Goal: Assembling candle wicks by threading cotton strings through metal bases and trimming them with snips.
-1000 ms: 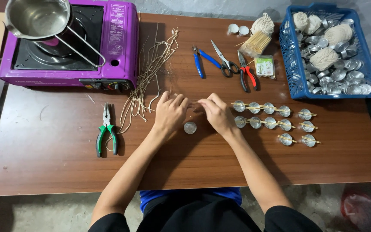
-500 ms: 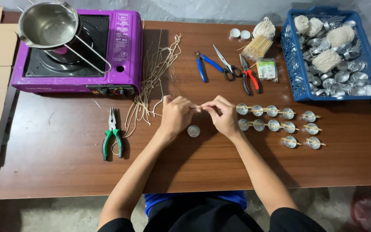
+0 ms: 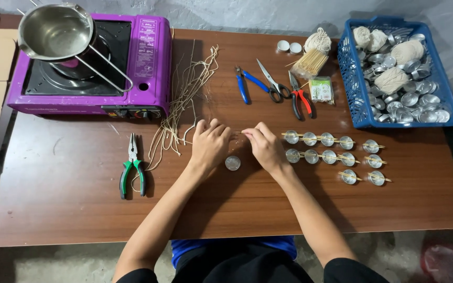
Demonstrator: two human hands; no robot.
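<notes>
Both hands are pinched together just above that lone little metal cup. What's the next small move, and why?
Probably lower both hands toward the lone cup: left hand and right hand meet just above it, apparently pinching something thin, and the filled cups beside it already carry sticks across their tops.

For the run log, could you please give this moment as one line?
left hand: pinching wick string | right hand: pinching same | small metal cup: between hands, untouched

Three pliers (image 3: 133, 172), one scissors (image 3: 270, 84), one stove (image 3: 90, 65), one basket (image 3: 357, 99).
</notes>
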